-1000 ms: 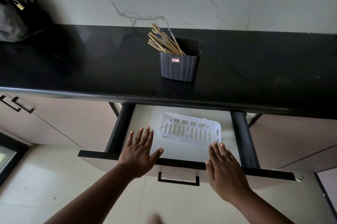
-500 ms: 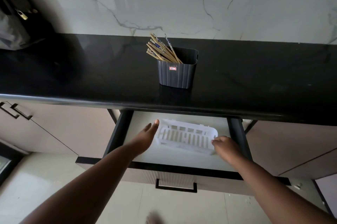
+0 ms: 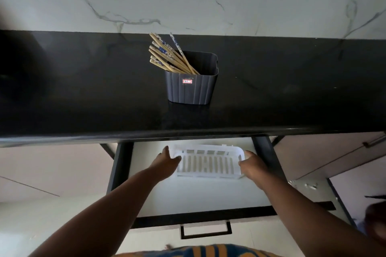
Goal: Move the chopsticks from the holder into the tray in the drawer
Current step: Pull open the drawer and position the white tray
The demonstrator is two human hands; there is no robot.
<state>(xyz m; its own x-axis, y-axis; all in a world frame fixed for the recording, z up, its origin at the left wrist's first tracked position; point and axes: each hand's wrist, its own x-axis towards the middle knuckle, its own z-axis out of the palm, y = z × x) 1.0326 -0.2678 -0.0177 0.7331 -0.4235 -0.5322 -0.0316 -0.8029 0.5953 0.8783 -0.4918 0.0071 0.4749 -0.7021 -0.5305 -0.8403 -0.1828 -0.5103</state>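
Several wooden chopsticks (image 3: 167, 56) with blue-patterned tops lean to the left out of a dark ribbed holder (image 3: 191, 87) on the black counter. Below it, in the open drawer (image 3: 198, 196), lies a white slotted tray (image 3: 208, 165), partly under the counter's edge. My left hand (image 3: 167, 162) holds the tray's left end, its thumb over the rim. My right hand (image 3: 251, 164) grips the right end of the tray. Both forearms reach in over the drawer front.
The black countertop (image 3: 83, 89) overhangs the back of the drawer, with a marble wall behind it. The drawer's black side rails (image 3: 121, 164) flank the tray, and a black handle (image 3: 205, 232) sits on its front. Closed cabinet doors stand on both sides.
From the drawer's front edge both hands reached into the drawer and took hold of the tray's two ends. The camera moved closer and now looks more steeply down.
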